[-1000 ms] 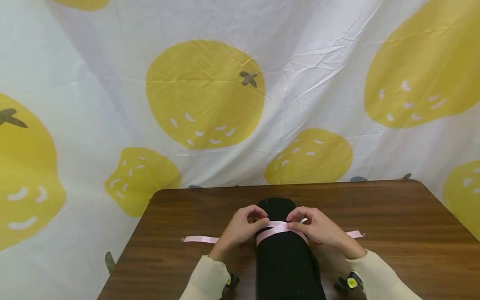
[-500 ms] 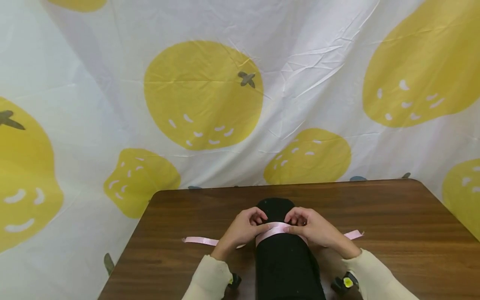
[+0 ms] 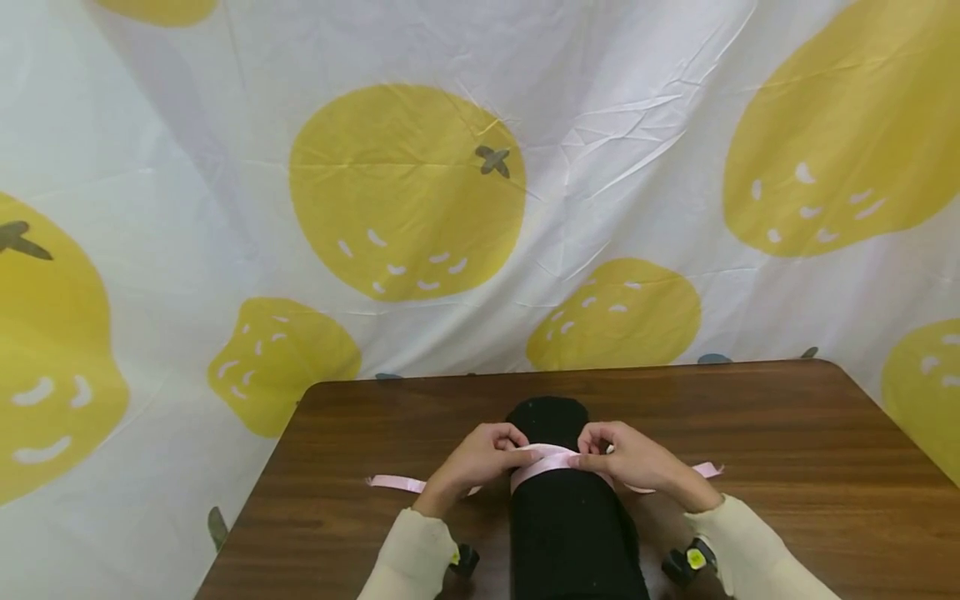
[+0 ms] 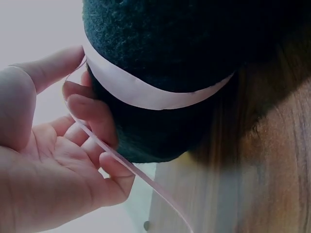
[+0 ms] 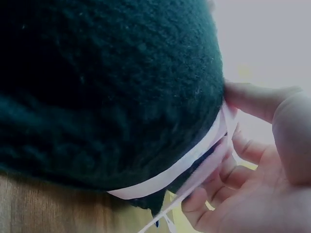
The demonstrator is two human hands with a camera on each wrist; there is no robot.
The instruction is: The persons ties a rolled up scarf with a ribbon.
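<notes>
At lower centre of the head view, black roll [image 3: 576, 533] on tabletop [image 3: 757, 425], pink ribbon [image 3: 552, 461] round it. Left hand [image 3: 480, 458] and right hand [image 3: 637, 456] both pinch ribbon in their grips. Ribbon ends [image 3: 397, 482] show here only; left wrist view alone shows strand [image 4: 131, 167] slanting across fingers [image 4: 92, 112].

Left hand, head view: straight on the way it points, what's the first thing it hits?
The pink ribbon, which the left hand pinches. Past that, most likely the black roll under the ribbon, though depth is unclear and it might skim over the top.
</notes>
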